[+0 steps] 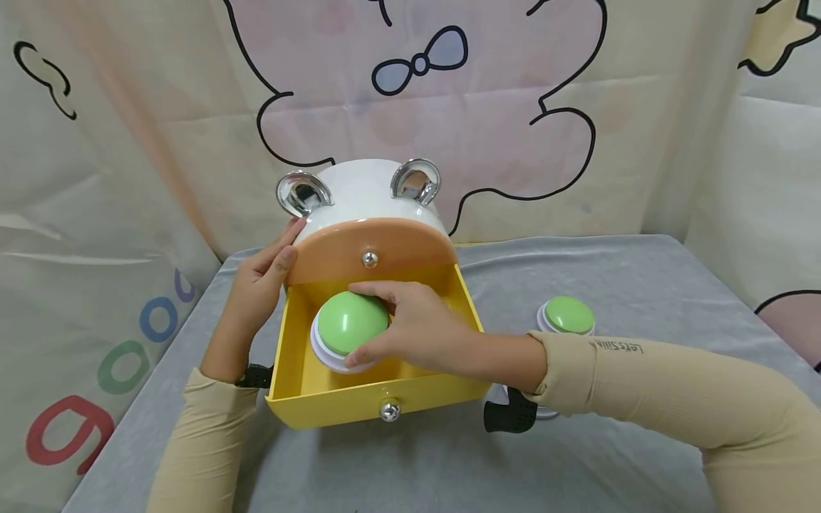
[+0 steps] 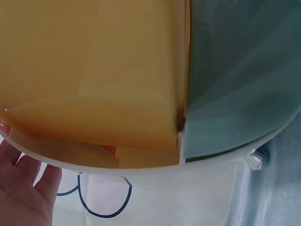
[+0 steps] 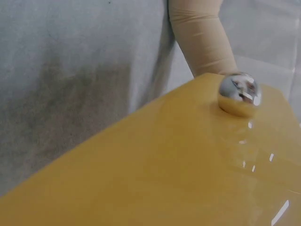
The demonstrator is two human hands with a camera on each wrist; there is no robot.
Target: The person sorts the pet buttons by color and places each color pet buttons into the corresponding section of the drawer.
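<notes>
A white drawer box [image 1: 364,178] with silver ears has an orange upper drawer [image 1: 327,253] closed and a yellow lower drawer [image 1: 321,412] pulled out. My right hand [image 1: 423,328] grips a round push button [image 1: 351,322], green-domed with a white base, inside or just over the yellow drawer; whether it touches the bottom is unclear. At the box's left side, below the ear, my left hand [image 1: 256,288] rests with fairly straight fingers. The left wrist view shows that hand [image 2: 26,188] at the rim. In the right wrist view, the drawer's silver knob [image 3: 240,94] is visible, the right hand is not.
A second green push button [image 1: 568,315] stands on the grey cloth [image 1: 641,285] to the right. Nearer, a white rim [image 1: 547,413] shows under the right forearm, mostly hidden. Behind the table hangs a printed curtain [image 1: 500,142].
</notes>
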